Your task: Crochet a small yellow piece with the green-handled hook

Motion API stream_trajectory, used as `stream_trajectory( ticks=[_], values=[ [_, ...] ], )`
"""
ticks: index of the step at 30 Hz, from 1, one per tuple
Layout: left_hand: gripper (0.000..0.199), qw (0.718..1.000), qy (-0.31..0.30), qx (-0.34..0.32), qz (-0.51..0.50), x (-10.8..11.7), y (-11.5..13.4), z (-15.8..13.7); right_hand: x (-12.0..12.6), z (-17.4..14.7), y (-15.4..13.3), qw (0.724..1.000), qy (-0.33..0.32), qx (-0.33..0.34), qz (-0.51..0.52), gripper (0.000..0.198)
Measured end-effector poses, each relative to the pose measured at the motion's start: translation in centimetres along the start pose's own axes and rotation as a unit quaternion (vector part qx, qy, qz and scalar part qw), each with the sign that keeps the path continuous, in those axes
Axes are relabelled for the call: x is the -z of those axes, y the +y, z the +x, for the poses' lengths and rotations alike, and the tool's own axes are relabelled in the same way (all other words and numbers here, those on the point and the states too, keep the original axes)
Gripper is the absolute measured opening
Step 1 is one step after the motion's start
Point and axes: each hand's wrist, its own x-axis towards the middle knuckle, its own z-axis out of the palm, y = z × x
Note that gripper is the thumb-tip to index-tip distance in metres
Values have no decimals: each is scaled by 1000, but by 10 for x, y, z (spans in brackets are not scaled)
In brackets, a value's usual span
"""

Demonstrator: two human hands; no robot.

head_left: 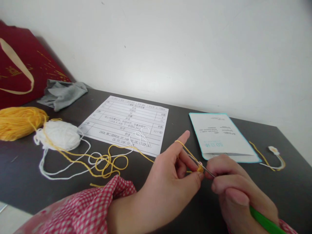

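My left hand [170, 175] pinches a small yellow crochet piece [200, 169] between thumb and fingers. Yellow yarn [187, 149] loops over its raised index finger and runs down to the piece. In my right hand [240, 191] is a crochet hook with a green handle [264, 221]; its thin metal shaft [208, 172] reaches into the yellow piece. The hook's tip is near the left fingers and hard to make out. Loose yellow yarn trails from the left hand back across the table to a yellow skein [21, 123].
A white yarn ball [60, 135] with loose strands lies left, near a grey cloth [64, 94] and red bag [21, 61]. A printed sheet [129, 120] lies behind my hands. On the right are a white packet [220, 135] and a small white flower [273, 150] with yarn tails.
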Motion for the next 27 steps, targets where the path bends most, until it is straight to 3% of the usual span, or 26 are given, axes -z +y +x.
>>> stream_trajectory(
  ticks=[4,11,21,27],
  values=[
    [81,999,19,-22,19,-3,-1,-3,3,7,-5,993,-44,86,-75,36],
    [79,999,23,-13,23,-3,0,-6,3,10,-7,983,-51,137,-109,34],
    [80,999,31,-37,17,-5,0,-7,5,10,-8,982,-44,138,-118,33],
    [97,992,15,31,-118,-3,-2,-2,1,7,-7,986,-38,107,-123,36]
  ],
)
